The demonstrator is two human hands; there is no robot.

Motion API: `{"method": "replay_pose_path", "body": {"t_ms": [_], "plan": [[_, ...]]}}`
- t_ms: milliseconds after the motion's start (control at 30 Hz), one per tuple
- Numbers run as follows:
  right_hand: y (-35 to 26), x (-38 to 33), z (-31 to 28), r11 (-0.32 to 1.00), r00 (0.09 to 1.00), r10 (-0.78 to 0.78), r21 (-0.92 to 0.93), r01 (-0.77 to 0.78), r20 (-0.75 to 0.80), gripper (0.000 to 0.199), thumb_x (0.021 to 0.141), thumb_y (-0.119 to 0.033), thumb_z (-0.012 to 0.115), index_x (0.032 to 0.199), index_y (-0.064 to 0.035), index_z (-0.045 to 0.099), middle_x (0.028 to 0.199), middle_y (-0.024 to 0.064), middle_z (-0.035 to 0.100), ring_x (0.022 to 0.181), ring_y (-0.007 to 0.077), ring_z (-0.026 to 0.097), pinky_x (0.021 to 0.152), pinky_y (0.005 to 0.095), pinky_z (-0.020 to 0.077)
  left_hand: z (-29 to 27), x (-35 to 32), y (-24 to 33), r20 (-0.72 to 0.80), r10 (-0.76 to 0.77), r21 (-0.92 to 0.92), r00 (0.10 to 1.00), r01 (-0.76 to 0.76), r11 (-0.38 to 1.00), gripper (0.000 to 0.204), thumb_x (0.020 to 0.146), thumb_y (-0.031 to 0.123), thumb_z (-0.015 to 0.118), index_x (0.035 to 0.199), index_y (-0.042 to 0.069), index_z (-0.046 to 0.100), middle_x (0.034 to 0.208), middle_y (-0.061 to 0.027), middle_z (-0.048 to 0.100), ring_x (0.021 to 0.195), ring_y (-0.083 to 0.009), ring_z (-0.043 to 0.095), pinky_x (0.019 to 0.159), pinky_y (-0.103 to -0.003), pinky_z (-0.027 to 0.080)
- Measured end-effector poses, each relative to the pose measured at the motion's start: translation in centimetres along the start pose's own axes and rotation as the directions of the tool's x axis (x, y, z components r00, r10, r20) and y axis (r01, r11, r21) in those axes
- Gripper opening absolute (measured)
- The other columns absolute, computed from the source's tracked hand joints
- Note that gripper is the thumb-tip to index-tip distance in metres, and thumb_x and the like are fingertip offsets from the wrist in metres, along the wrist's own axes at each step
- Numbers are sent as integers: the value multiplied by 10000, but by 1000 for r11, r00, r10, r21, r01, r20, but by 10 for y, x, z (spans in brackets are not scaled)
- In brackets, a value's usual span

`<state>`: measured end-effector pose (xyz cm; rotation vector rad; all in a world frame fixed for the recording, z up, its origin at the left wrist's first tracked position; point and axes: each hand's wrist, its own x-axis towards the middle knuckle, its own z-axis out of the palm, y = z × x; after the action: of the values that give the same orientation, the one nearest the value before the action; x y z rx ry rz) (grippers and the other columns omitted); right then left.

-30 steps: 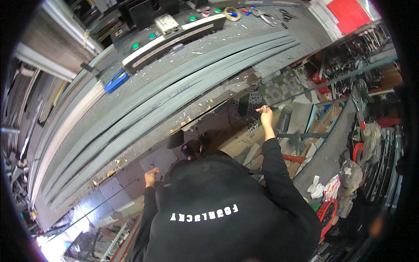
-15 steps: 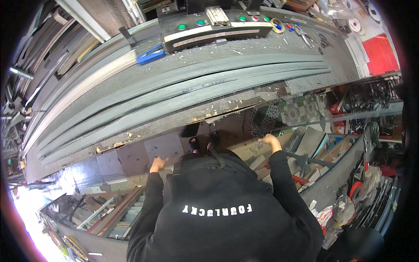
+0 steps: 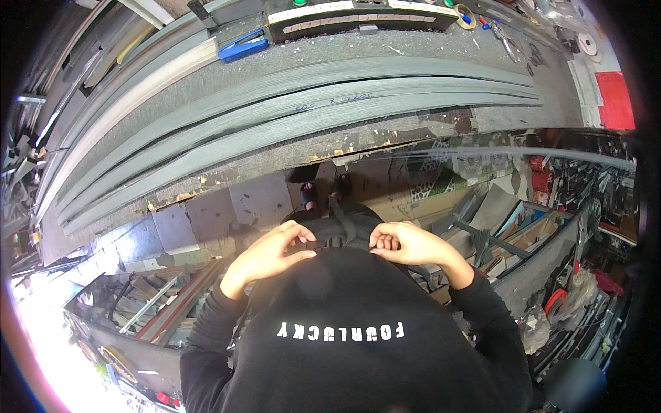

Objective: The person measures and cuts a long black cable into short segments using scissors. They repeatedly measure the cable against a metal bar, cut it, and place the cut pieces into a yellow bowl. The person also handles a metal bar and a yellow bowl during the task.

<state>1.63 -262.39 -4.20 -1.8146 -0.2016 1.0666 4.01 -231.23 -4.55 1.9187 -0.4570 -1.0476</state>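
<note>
Both hands are at my waist, in front of a dark strap with a buckle [image 3: 334, 242]. My left hand [image 3: 272, 253] has its fingers bent, with a gap showing between thumb and fingertips, beside the lower edge of my black sweatshirt [image 3: 344, 296]. Opposite it, my right hand [image 3: 413, 246] is closed, fingers curled and thumb against the sweatshirt's hem. Whether cloth is pinched there is partly hidden by the fingers. Beyond my waist, long grey strips [image 3: 303, 110] lie along the workbench [image 3: 275, 144].
A blue stapler-like tool [image 3: 243, 45], a tape roll [image 3: 465, 16] and pliers [image 3: 508, 45] lie on the bench. Behind it stands a dark control panel [image 3: 358, 25]. Bins of offcuts flank me, left [image 3: 155, 299] and right [image 3: 509, 237]. Tiled floor [image 3: 258, 199] shows below the bench.
Both hands have come inward from my sides to the front of my waist. The view has shifted, so the bench sits higher in the picture. The strips lie as before.
</note>
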Motion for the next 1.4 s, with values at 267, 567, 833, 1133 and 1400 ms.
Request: {"method": "replay_pose_path", "body": {"t_ms": [267, 567, 833, 1133, 1400], "plan": [[-1, 8, -6, 954, 998, -57, -294, 53, -5, 187, 699, -33, 658, 855, 19, 568, 768, 124, 610, 664, 250, 607, 621, 336, 492, -1, -1, -7, -53, 90, 312, 995, -69, 948, 338, 860, 293, 645, 1026, 20, 534, 978, -125, 546, 835, -270, 598, 735, -370, 479], [-9, -3, -11, 951, 996, 45, -303, -68, -83, 177, 665, -38, 639, 757, 19, 500, 721, 182, 586, 721, 386, 596, 635, 433, 468, -11, 26, -6, 86, 150, 117, 985, -160, 980, 344, 884, 302, 634, 1003, 7, 506, 889, -131, 511, 770, -259, 549, 687, -354, 460], [-65, 15, -10, 833, 787, -509, -430, 348, -350, 274, 684, -14, 733, 910, -43, 582, 884, 103, 602, 781, 260, 617, 703, 350, 486, -35, 40, -6, 217, 13, 59, 976, -27, 998, 302, 910, 299, 595, 1004, 16, 549, 877, -113, 572, 811, -216, 570, 739, -344, 458], [-51, -17, -81, 876, -532, -414, -482, -13, -738, 293, 921, -148, 579, 1153, 0, 479, 1157, 139, 562, 1070, 243, 525, 953, 384, 390, 0, 135, 74, 312, 423, 90, 851, -470, 878, 234, 923, 251, 576, 985, 27, 603, 908, -113, 629, 868, -254, 631, 769, -351, 483], [28, 92, -47, 812, 196, -495, -371, 450, -847, 148, 927, -125, 477, 879, -44, 591, 774, 90, 626, 749, 246, 584, 700, 372, 449, 6, 183, 202, -50, 874, 65, 483, -872, 486, 228, 828, 101, 628, 1049, 55, 594, 1100, -123, 595, 1048, -287, 551, 912, -399, 406]]}}
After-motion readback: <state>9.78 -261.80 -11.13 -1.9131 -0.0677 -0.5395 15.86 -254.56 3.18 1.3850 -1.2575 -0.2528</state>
